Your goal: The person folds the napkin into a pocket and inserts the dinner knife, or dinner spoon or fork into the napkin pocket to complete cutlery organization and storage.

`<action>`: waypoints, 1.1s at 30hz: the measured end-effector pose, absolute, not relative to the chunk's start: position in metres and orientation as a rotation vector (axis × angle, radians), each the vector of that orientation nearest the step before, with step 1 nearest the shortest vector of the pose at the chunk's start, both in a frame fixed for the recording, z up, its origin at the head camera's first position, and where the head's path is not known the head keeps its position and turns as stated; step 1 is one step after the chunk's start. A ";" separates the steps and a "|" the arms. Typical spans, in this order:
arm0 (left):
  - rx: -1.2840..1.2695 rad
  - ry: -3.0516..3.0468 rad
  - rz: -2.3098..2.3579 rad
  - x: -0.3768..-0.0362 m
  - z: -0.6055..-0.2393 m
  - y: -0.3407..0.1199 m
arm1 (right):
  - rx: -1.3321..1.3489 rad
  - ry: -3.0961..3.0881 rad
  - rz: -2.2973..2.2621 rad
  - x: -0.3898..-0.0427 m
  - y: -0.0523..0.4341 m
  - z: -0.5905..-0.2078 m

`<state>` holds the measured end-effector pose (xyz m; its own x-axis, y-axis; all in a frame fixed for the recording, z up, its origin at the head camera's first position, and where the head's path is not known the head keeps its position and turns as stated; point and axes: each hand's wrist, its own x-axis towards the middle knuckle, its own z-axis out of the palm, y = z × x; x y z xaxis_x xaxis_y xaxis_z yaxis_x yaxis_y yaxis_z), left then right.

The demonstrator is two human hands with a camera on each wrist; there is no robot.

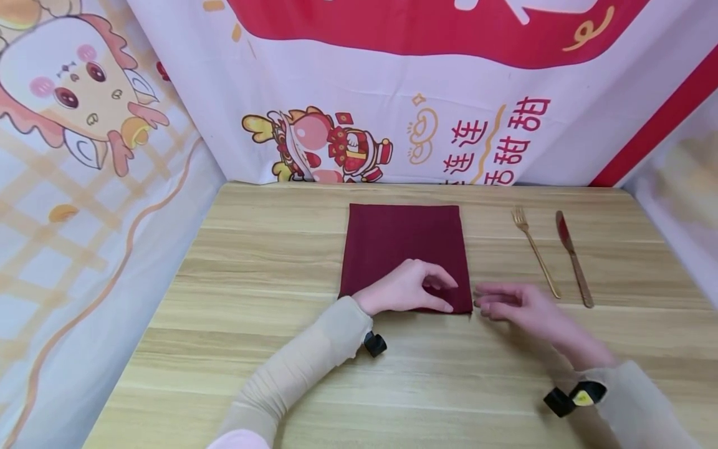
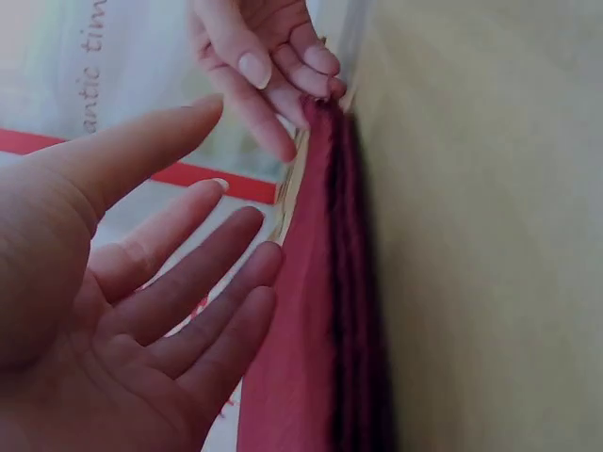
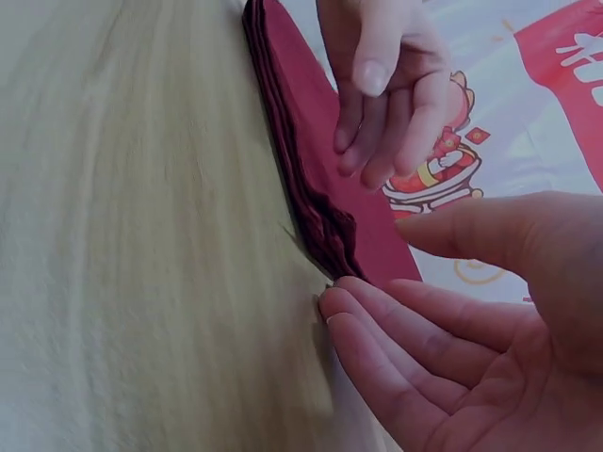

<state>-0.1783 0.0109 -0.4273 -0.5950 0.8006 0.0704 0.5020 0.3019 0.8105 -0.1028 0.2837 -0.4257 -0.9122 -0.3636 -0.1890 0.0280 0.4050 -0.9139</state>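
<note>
A dark red cloth napkin (image 1: 401, 234), folded into a square with several layers along its near edge, lies flat on the table. Over its near right part is my left hand (image 1: 412, 287), thumb and fingers spread apart and nothing between them. My right hand (image 1: 524, 305) is just beyond the napkin's near right corner, its loosely bent fingers pointing left. In the right wrist view, the fingertips (image 3: 344, 297) are right at the corner of the folded layers (image 3: 297, 160). Neither hand holds the cloth.
To the right of the napkin lie a gold-coloured fork (image 1: 533, 243) and a matching knife (image 1: 572, 255), roughly side by side. The wooden table (image 1: 235, 280) meets a printed white and red cloth backdrop (image 1: 392, 75) behind. Another patterned cloth (image 1: 112, 206) hangs along the left side.
</note>
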 end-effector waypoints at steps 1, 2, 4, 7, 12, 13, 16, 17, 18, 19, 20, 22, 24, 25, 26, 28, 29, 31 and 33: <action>1.178 2.225 1.180 -0.177 -0.429 0.013 | -0.282 2.285 -1.516 -0.102 0.283 -0.426; 1.175 2.217 1.177 -0.176 -0.431 0.014 | -0.274 2.268 -1.514 -0.101 0.283 -0.425; 1.161 2.214 1.167 -0.173 -0.434 0.016 | -0.263 2.212 -1.541 -0.100 0.282 -0.426; 1.125 2.226 1.147 -0.171 -0.437 0.019 | -0.237 2.106 -1.584 -0.099 0.281 -0.426; 1.082 2.252 1.117 -0.169 -0.439 0.022 | -0.164 2.002 -1.617 -0.101 0.279 -0.431; 1.077 2.252 1.121 -0.169 -0.439 0.022 | -0.150 1.998 -1.621 -0.101 0.278 -0.432; 1.070 2.251 1.134 -0.169 -0.438 0.022 | -0.096 1.992 -1.630 -0.103 0.275 -0.435; 1.069 2.250 1.138 -0.169 -0.438 0.023 | -0.079 1.991 -1.634 -0.104 0.273 -0.436; 1.068 2.251 1.142 -0.168 -0.437 0.023 | -0.066 1.993 -1.635 -0.104 0.272 -0.436; 1.068 2.256 1.139 -0.168 -0.436 0.023 | -0.065 1.997 -1.638 -0.105 0.271 -0.437; 1.068 2.258 1.138 -0.168 -0.436 0.024 | -0.063 2.004 -1.641 -0.105 0.269 -0.438; 1.064 2.266 1.134 -0.168 -0.436 0.025 | -0.074 2.025 -1.651 -0.106 0.267 -0.439; 1.060 2.278 1.127 -0.168 -0.436 0.027 | -0.091 2.062 -1.659 -0.107 0.265 -0.440; 1.059 2.283 1.125 -0.168 -0.436 0.027 | -0.088 2.082 -1.659 -0.107 0.264 -0.441; 1.058 2.291 1.119 -0.168 -0.437 0.028 | -0.080 2.101 -1.659 -0.107 0.263 -0.441; 1.051 2.309 1.105 -0.168 -0.437 0.029 | -0.049 2.142 -1.644 -0.108 0.260 -0.441; 1.046 2.315 1.105 -0.168 -0.438 0.030 | -0.036 2.161 -1.634 -0.108 0.259 -0.440; 1.037 2.330 1.098 -0.168 -0.437 0.031 | -0.012 2.187 -1.620 -0.108 0.256 -0.440; 1.019 2.343 1.099 -0.167 -0.437 0.032 | 0.006 2.202 -1.613 -0.109 0.254 -0.440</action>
<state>-0.1668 0.0321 -0.4368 -0.6758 0.7369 -0.0169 0.4580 0.4378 0.7737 -0.1092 0.2543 -0.4400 -0.9162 -0.2334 -0.3257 0.2401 0.3311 -0.9125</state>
